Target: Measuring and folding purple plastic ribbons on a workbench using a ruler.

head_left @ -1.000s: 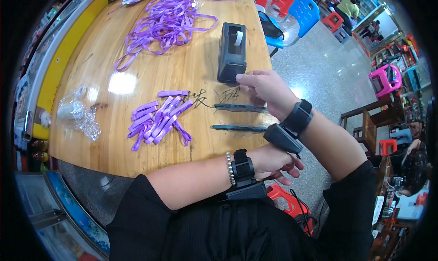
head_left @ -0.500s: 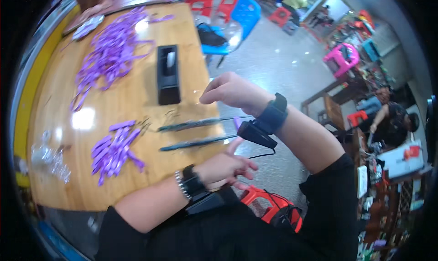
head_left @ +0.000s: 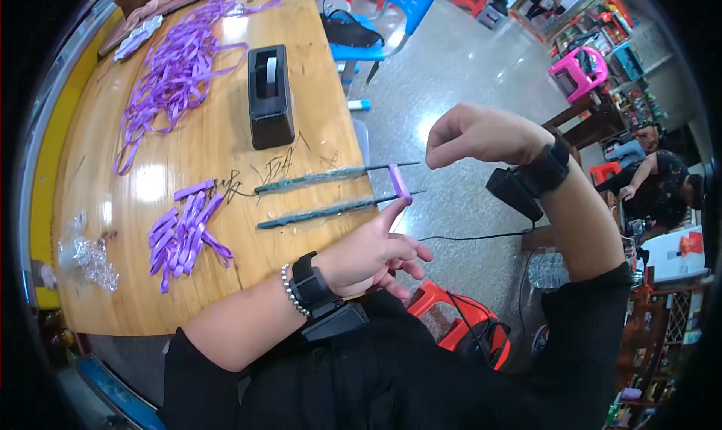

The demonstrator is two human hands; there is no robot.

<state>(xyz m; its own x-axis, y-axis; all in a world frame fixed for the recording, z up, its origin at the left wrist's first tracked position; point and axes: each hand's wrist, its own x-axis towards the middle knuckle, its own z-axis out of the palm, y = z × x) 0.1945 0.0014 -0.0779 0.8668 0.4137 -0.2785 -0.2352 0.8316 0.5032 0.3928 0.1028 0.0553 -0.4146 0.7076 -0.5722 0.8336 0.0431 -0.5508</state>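
Observation:
Two thin dark rods lie side by side under clear tape, their tips sticking out past the table's right edge. Between the tips runs a short purple ribbon piece. My left hand is below it, one finger stretched up to touch the ribbon's lower end at the nearer rod; the other fingers are loosely spread. Out beyond the rod tips, my right hand is closed in a pinch, fingertips just right of the farther rod's tip. Anything between them is too small to see. Both wrists wear black straps with devices.
On the wooden table lie a long purple ribbon heap, a pile of short ribbon pieces, a black tape dispenser and crumpled clear plastic. A red stool and a blue chair stand nearby. Another person sits at right.
My right hand has moved right, away from the rods, still pinched. My left hand stays near the rod tips, and the ribbon across them now shows. The view has shifted slightly.

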